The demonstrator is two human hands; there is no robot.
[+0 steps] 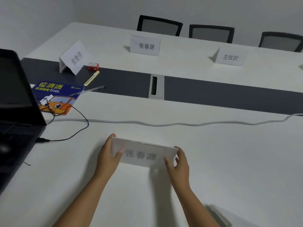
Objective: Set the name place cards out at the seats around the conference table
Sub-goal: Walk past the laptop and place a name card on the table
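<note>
A clear name card holder with a white printed paper (142,154) stands on the near side of the white conference table (229,161). My left hand (108,154) grips its left end and my right hand (177,163) grips its right end. Three more name cards stand across the table: one tilted at the far left (74,57), one in the middle (145,45), one to the right (230,57). A stack of further holders (218,213) lies at the near right, partly cut off by the frame edge.
An open black laptop (14,99) sits at the left with a black cable (78,115). A blue mouse pad (57,97), a pen (91,89), a yellow cutter (91,78) and a red box (93,66) lie beyond it. A white cable (180,124) crosses the table. Black chairs (211,33) line the far side.
</note>
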